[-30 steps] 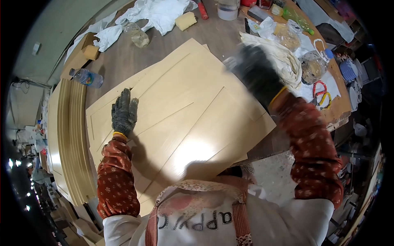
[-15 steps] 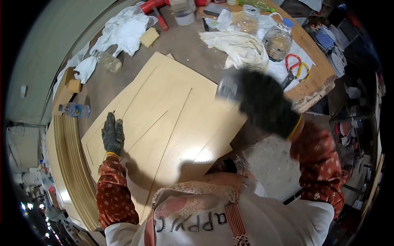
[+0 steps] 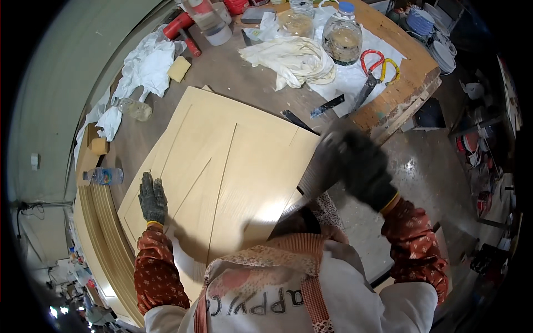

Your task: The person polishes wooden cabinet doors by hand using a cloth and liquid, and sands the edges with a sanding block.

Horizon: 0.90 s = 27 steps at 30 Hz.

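A pale wooden panel (image 3: 252, 161) with thin straight grooves lies on the worktable, overlapping another board beneath it. My left hand (image 3: 152, 201), in a dark grey knitted glove, rests flat near the panel's left edge with its fingers stretched out. Just off the right edge is my right hand (image 3: 363, 169), gloved the same way, its fingers curled and blurred by motion. A greyish flat thing (image 3: 332, 137) shows at those fingers, too smeared to name. Light glares off the panel's near part, and a shadow falls across it beside my left hand.
Clear bottles (image 3: 342, 41), cream cloth (image 3: 291, 60) and scissors with red and yellow handles (image 3: 369, 86) are at the far right. White rags (image 3: 145, 64), a yellow sponge (image 3: 179, 69) and a small bottle (image 3: 104, 176) lie leftward. Stacked mouldings (image 3: 105, 222) stand at near left.
My right hand has moved nearer to me, from over the panel's far right corner to beside its right edge. My left hand stays on the panel. The whole view has shifted slightly.
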Tool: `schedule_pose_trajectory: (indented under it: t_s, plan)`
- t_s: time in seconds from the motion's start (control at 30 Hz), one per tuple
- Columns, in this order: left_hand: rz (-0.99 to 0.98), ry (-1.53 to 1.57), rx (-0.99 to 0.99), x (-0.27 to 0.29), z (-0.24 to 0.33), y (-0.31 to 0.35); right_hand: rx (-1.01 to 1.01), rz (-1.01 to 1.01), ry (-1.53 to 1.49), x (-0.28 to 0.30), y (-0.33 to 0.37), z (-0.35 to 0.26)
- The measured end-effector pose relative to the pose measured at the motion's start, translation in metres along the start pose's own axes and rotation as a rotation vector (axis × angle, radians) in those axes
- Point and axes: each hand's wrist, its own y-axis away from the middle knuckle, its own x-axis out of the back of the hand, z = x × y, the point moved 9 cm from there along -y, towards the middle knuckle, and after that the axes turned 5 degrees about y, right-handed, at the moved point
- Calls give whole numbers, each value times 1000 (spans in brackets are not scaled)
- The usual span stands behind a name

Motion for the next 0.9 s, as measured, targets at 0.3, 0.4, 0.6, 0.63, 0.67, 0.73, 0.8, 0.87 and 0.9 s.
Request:
schedule_pose_trajectory:
  t_s: [0.3,0.4,0.6,0.63,0.67,0.73,0.8,0.87,0.9]
  plan:
    - [-133,-211,213,8,7,6,-116,-128,-138,-12,-13,24]
    - [-167,-113,258,9,-1,7,-188,-69,-83,-5,-28,33]
    - [-109,-80,158,11,25,3,187,-205,-228,-52,-118,-30]
    - [99,-52,-191,30,69,8,211,-261,-254,-70,-151,-38]
    - [287,-69,-495,46,106,23,246,-296,-262,-90,-182,-49]
    - [50,95,-254,31,120,38,354,-87,62,-106,-225,-76]
    - [-177,128,-259,21,142,75,447,-258,-27,-143,-241,-102]
    - [-258,92,-243,26,134,113,654,-437,-194,-176,-234,-147]
    - [-255,62,-171,30,117,127,737,-449,-314,-183,-233,-172]
